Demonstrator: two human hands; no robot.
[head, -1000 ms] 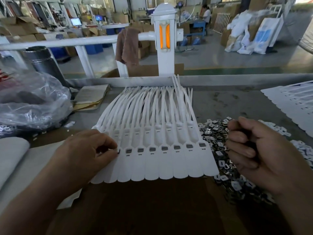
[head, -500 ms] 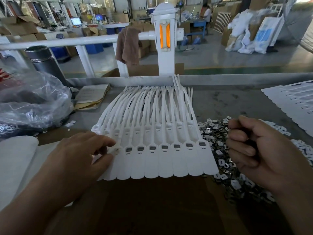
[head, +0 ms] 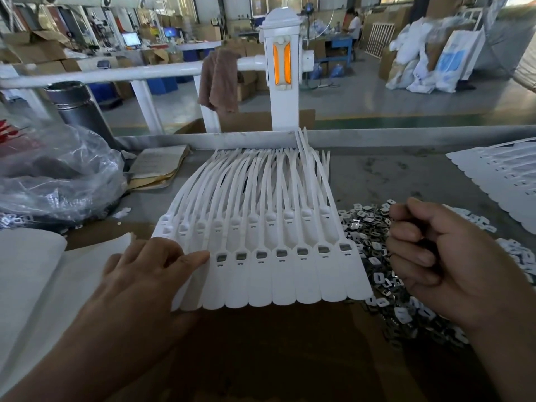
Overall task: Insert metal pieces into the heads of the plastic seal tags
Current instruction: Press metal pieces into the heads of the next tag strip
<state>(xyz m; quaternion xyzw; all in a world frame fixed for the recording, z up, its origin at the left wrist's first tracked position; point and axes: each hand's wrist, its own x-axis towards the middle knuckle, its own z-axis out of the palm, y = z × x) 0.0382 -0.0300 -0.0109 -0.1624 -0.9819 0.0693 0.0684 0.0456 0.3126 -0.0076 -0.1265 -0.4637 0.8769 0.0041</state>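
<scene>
Where the worktop (head: 391,175) carries a fanned row of white plastic seal tags (head: 261,227), my left hand (head: 145,280) lies flat on the row's left edge, fingers straight. Right of the row: heap of metal pieces (head: 365,227). Above the heap: my right hand (head: 435,265), curled into a fist, contents hidden.

Bright daylight, wide-angle edge distortion

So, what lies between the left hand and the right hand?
The head view shows the row of tags, which the left hand touches, then loose metal pieces next to the right hand.
</scene>
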